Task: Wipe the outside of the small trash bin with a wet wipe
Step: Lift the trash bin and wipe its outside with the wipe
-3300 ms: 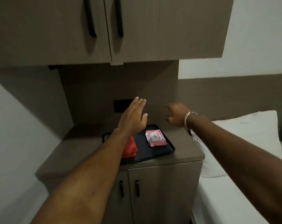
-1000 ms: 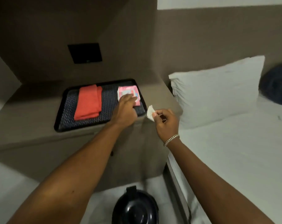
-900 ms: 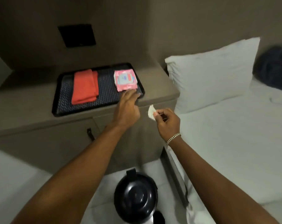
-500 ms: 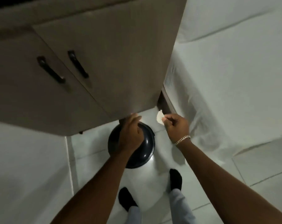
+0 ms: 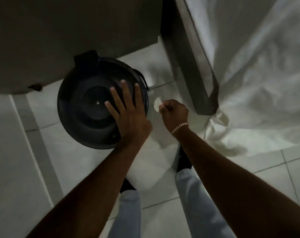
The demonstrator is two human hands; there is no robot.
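Head view, left to right: dark cabinet (image 5: 73, 31) overhanging small black trash bin (image 5: 87, 107) on tiled floor (image 5: 17, 152), left hand (image 5: 128, 114) flat and unclenched on lid, right hand (image 5: 175, 112) pinching wet wipe (image 5: 157, 104) just beside bin, bed frame (image 5: 188, 57), white sheet (image 5: 257, 74) beyond.

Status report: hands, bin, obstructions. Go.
Left hand flat, open on trash bin lid. Right hand pinching wet wipe beside bin, not touching. Cabinet overhangs bin's far side.
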